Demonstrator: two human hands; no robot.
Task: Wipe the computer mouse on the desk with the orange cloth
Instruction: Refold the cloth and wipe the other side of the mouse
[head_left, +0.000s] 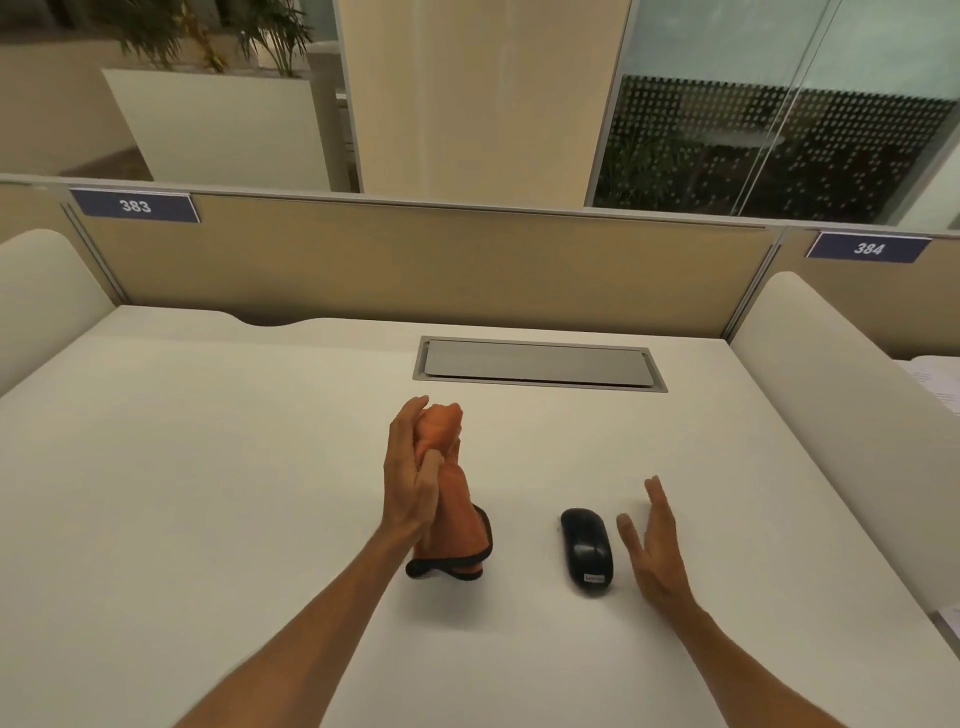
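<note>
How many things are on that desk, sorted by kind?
Cloth: 1, orange, held in the left hand
Mouse: 1, black, beside the open right hand
Cable hatch: 1, grey, set into the desk
Total: 3

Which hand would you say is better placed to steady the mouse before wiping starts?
Probably the right hand: it is open and empty, just beside the mouse. The left hand is busy holding the orange cloth.

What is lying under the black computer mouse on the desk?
Only the bare white desk shows around the computer mouse; no pad or cloth sticks out. The spot directly beneath it is covered. The orange cloth is in the left hand.
</note>
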